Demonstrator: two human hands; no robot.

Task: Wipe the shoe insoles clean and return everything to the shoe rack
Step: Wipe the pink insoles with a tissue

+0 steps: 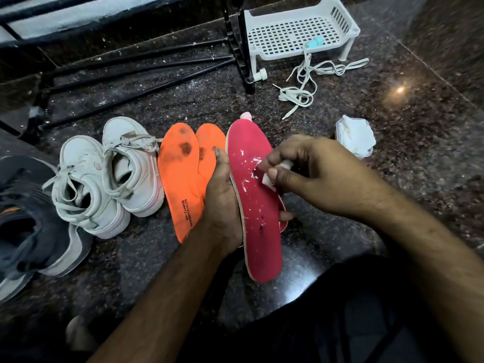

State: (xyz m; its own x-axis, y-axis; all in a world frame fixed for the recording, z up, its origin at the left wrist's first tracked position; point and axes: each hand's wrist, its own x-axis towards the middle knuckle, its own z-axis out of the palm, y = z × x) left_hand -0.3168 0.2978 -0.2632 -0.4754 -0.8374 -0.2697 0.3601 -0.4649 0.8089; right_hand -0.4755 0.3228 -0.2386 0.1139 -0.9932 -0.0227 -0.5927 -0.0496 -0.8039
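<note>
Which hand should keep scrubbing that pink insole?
Probably the right hand: it pinches the white wipe against the pink insole, among white flecks. The left hand grips the insole's edge, steadying it.

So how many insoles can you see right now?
3. A pink insole held in the left hand, wiped by the right hand; two orange insoles on the floor beside it. More may be hidden.

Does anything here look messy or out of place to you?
Yes. White flecks dot the pink foam insole, right where the right hand rubs a small white wipe; the wipe may be shredding. The two orange insoles carry dark stains, and loose white laces trail across the floor.
</note>
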